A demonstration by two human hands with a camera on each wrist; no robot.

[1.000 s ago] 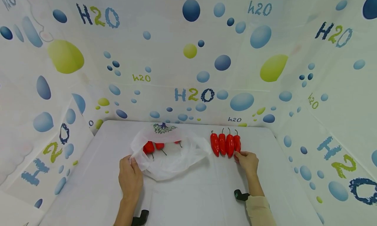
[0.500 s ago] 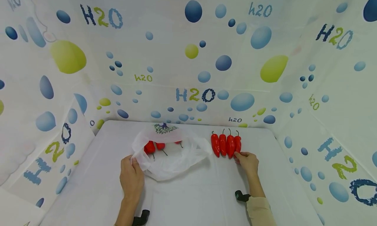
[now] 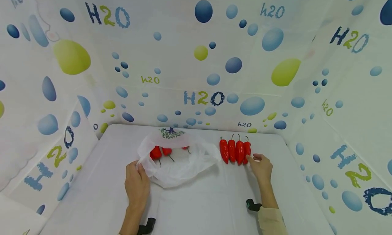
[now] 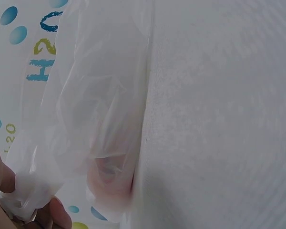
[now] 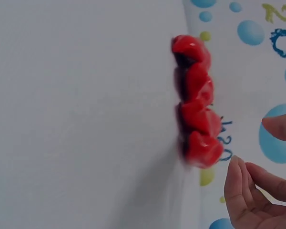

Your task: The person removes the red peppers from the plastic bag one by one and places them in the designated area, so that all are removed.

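Note:
My left hand [image 3: 137,184] pinches the near left edge of a thin white plastic bag [image 3: 176,175]. The bag lies on its side with its mouth toward me and a tree print on top. Inside, several red peppers [image 3: 156,153] show their stems, partly hidden by the plastic. In the left wrist view, thumb and fingers grip the crumpled bag edge [image 4: 33,191]. To the right of the bag, several long red chili peppers [image 3: 231,151] lie side by side, stems away from me. My right hand [image 3: 261,166] is beside the rightmost chili [image 3: 247,148], its thumb and fingers apart, holding nothing.
A white cloth covers the table [image 3: 196,211]. Behind and at both sides hangs a white curtain [image 3: 171,54] printed with blue and green drops. Dark wrist mounts [image 3: 253,205] stick out from both forearms.
My right hand has let go of the rightmost chili and drawn slightly right, its fingers opening. The left hand and the bag have stayed in place.

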